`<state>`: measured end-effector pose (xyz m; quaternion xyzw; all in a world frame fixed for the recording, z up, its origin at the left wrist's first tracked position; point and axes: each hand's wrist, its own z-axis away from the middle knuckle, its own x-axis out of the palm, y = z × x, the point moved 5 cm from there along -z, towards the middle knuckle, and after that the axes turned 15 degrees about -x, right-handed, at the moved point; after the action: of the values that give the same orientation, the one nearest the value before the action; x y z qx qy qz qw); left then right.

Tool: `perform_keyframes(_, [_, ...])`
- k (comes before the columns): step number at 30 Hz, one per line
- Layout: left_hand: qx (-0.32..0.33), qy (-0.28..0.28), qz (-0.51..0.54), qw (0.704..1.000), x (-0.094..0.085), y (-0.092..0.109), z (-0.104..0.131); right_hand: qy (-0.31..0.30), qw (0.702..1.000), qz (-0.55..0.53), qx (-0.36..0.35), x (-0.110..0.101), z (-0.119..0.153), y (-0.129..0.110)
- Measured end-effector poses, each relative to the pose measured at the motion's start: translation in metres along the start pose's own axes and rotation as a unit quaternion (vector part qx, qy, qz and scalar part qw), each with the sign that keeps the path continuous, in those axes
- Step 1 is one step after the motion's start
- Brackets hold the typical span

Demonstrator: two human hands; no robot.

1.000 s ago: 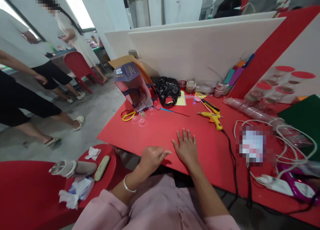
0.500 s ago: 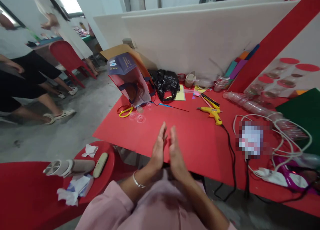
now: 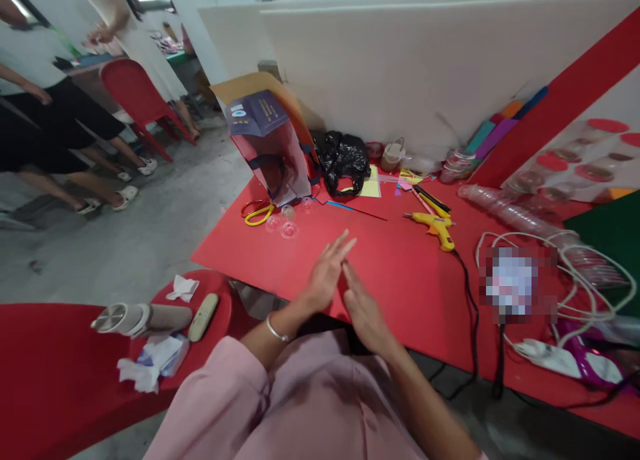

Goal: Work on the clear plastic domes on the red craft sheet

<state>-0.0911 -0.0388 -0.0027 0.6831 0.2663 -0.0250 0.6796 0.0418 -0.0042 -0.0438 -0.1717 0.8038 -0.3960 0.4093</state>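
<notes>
Over the front edge of the red table, my left hand is open with its fingers stretched out and slightly spread. My right hand is also open, fingers extended, its tips close to the left palm; whether they touch I cannot tell. Neither hand holds anything. Beyond them lie clear plastic domes, yellow-handled scissors, a thin blue-and-dark stick and a yellow hot glue gun with a black cord.
Behind stand a paper gift bag and a black plastic bag. On the right are stacked clear cups, a white cable and a power strip. A red stool at left bears a flask and tissues. People stand far left.
My palms, upright and facing each other before, have tilted; the left hand now leans over the right fingertips. The view has shifted slightly.
</notes>
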Motion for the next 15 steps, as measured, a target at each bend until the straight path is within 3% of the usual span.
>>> perform_keyframes(2, [-0.008,-0.031,-0.057,0.998,-0.026,-0.011,-0.029,0.012,0.992,0.116,0.040,-0.017,-0.003,0.023])
perform_keyframes(4, [-0.011,-0.058,-0.149,0.987,-0.037,-0.023,-0.052,0.021,0.970,0.229,0.075,-0.036,-0.009,0.049])
perform_keyframes(6, [-0.027,-0.077,-0.231,0.970,-0.037,-0.036,-0.069,0.001,0.951,0.297,0.088,-0.044,-0.016,0.070])
perform_keyframes(9, [-0.064,-0.089,-0.298,0.948,-0.028,-0.054,-0.084,-0.053,0.929,0.356,0.092,-0.033,-0.024,0.082])
perform_keyframes(11, [-0.071,-0.089,-0.313,0.943,-0.023,-0.060,-0.087,-0.087,0.921,0.368,0.095,-0.014,-0.024,0.071])
perform_keyframes(13, [-0.069,-0.087,-0.318,0.942,-0.022,-0.061,-0.089,-0.143,0.932,0.327,0.064,0.016,-0.020,0.044])
perform_keyframes(15, [-0.072,-0.091,-0.321,0.940,-0.023,-0.060,-0.089,-0.240,0.948,0.201,-0.048,0.053,-0.011,0.003])
